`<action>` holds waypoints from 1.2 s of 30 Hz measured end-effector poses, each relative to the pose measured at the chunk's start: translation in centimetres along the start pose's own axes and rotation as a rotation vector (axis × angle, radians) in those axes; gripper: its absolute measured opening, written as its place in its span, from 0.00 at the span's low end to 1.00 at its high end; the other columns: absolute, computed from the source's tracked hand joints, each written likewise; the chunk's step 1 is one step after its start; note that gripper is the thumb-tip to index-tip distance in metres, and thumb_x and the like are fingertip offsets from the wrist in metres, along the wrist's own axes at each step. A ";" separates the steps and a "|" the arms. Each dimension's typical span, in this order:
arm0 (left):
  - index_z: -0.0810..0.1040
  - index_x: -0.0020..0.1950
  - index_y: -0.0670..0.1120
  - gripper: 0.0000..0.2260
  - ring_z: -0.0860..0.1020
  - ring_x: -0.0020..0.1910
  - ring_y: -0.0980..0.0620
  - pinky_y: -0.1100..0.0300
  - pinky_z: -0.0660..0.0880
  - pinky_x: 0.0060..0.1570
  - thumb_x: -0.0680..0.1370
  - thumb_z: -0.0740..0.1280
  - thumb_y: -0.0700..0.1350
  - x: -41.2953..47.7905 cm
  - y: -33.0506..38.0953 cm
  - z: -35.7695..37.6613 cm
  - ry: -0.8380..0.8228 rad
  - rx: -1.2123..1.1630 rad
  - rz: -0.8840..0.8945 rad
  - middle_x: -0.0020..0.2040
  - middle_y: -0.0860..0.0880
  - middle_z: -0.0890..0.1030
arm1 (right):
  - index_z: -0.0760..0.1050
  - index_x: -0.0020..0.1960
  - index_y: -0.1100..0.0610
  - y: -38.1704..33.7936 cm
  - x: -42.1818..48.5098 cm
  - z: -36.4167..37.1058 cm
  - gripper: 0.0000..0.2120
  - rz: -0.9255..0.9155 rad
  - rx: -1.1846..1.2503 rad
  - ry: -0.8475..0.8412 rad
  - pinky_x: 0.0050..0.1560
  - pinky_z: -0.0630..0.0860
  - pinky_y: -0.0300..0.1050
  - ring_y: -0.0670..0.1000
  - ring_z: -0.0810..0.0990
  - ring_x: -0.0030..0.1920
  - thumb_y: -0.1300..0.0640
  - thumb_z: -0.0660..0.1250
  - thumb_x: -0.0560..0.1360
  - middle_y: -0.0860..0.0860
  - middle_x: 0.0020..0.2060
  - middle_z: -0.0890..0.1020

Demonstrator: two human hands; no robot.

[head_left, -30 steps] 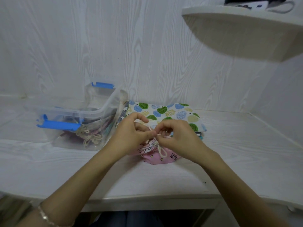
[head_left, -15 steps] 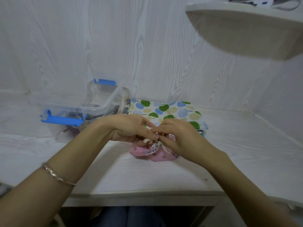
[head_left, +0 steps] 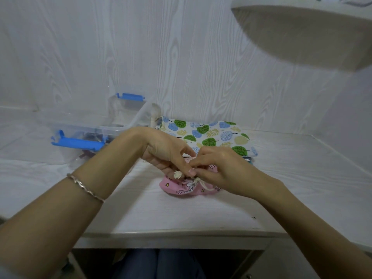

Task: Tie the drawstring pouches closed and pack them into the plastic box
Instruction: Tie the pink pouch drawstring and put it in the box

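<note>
Pink cloth printed with stars and little rabbits forms the pouch (head_left: 177, 188), which lies on the white tabletop (head_left: 181, 214) directly under both hands, its mouth gathered tight. From the box side the left hand (head_left: 165, 154) reaches in with a bent wrist, thumb and fingers curled and pinching the cream drawstring (head_left: 203, 185); the frayed end (head_left: 177, 175) of the cord pokes out just below those fingers. Meeting it fingertip to fingertip, the right hand (head_left: 223, 168) is curled too and pinches the same cord just above the pouch's neck. A thin bracelet (head_left: 86, 187) circles the left forearm. Behind the hands a leaf-print pouch (head_left: 211, 131) lies flat. Left of it stands the clear plastic box (head_left: 124, 121) with blue latches (head_left: 77, 142), open at the top; its contents show only dimly through the wall. A rounded shelf (head_left: 302, 33) juts out at upper right
</note>
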State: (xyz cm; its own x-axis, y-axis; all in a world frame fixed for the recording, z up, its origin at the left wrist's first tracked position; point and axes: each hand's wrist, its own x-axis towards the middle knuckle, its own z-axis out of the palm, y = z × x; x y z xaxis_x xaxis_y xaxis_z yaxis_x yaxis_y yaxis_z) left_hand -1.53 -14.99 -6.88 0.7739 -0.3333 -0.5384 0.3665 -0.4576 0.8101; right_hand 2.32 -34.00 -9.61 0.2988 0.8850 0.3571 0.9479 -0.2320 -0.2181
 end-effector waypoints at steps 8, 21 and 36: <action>0.68 0.70 0.42 0.25 0.78 0.51 0.50 0.60 0.77 0.52 0.74 0.69 0.34 -0.1 0.6 1.0 -0.060 0.126 -0.030 0.52 0.44 0.80 | 0.85 0.50 0.51 -0.2 0.3 -0.6 0.07 0.093 0.171 -0.149 0.40 0.74 0.44 0.47 0.77 0.38 0.56 0.72 0.73 0.47 0.36 0.79; 0.83 0.44 0.47 0.04 0.83 0.39 0.55 0.62 0.79 0.42 0.71 0.74 0.41 -2.5 0.3 3.6 0.700 0.481 0.231 0.37 0.51 0.84 | 0.84 0.43 0.55 0.4 0.6 -1.0 0.07 0.397 0.579 -0.112 0.38 0.68 0.37 0.44 0.73 0.33 0.52 0.70 0.75 0.51 0.31 0.79; 0.83 0.48 0.48 0.05 0.75 0.36 0.62 0.72 0.69 0.38 0.77 0.68 0.45 -2.3 -1.9 4.8 1.003 0.568 0.494 0.37 0.57 0.79 | 0.82 0.45 0.61 0.8 1.2 -0.2 0.07 0.556 1.197 -0.090 0.22 0.53 0.33 0.42 0.57 0.24 0.59 0.66 0.75 0.45 0.24 0.65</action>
State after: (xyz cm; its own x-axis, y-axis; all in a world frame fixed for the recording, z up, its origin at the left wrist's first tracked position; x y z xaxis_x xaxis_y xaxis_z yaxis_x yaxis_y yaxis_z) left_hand -6.47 -17.30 -8.27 0.9078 0.0893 0.4097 -0.1554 -0.8358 0.5265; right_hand 3.51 -33.25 -9.15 0.5612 0.8227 -0.0906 0.0060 -0.1135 -0.9935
